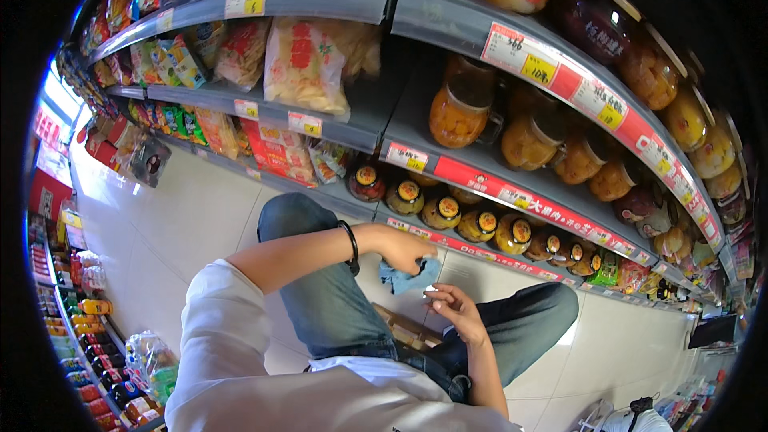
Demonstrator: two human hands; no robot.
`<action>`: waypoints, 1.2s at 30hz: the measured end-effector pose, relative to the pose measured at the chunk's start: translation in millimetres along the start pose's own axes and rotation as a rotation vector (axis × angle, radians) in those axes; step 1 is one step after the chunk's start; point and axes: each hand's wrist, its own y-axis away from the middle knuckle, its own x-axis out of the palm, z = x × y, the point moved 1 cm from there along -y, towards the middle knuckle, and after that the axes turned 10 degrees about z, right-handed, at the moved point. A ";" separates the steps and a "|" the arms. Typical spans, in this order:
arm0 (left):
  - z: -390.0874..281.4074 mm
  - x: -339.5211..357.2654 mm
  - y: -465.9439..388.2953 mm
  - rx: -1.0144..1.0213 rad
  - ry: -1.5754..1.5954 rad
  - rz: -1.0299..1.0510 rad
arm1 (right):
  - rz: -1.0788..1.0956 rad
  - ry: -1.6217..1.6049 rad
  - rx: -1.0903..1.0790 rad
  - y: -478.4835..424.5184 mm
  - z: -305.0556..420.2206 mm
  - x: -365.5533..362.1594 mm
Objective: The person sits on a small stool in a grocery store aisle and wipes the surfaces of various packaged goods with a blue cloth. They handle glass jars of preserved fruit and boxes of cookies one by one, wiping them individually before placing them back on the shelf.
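Observation:
My left hand [403,246], with a black band at its wrist, holds a crumpled blue cloth [403,278] between my knees. To the cloth's lower right is my right hand [459,309], its fingers partly curled; whether anything small lies between the fingertips cannot be told. Just beyond the hands, jars with black lids [441,212] stand in a row on the bottom shelf. Above them, handled glass jars of orange fruit [459,114] stand on the middle shelf.
Shelf edges with price tags [408,157] curve close in front of my knees. Bagged snacks [306,66] fill the left shelves. A cardboard box [402,329] lies on the tiled floor between my legs. Drink bottles [96,306] line a shelf at far left; a plastic-wrapped pack [150,366] stands beside it.

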 end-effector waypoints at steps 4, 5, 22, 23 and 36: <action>27.8 -2.1 -48.1 0.092 0.137 0.143 | 0.009 -0.211 -0.019 -9.9 -7.4 -11.2; 31.1 -0.7 -56.1 0.077 0.204 0.154 | -0.029 -0.229 -0.019 -13.8 -9.7 -14.3; 93.8 27.3 -55.4 -0.026 0.106 0.303 | 0.853 0.760 0.489 -67.2 -193.5 -1.0; 98.3 25.0 -53.1 -0.036 0.103 0.315 | 0.876 0.742 0.556 -76.4 -188.0 4.2; 164.9 -1.1 -19.8 -0.059 0.099 0.526 | 0.584 0.738 0.450 -147.4 -221.5 69.3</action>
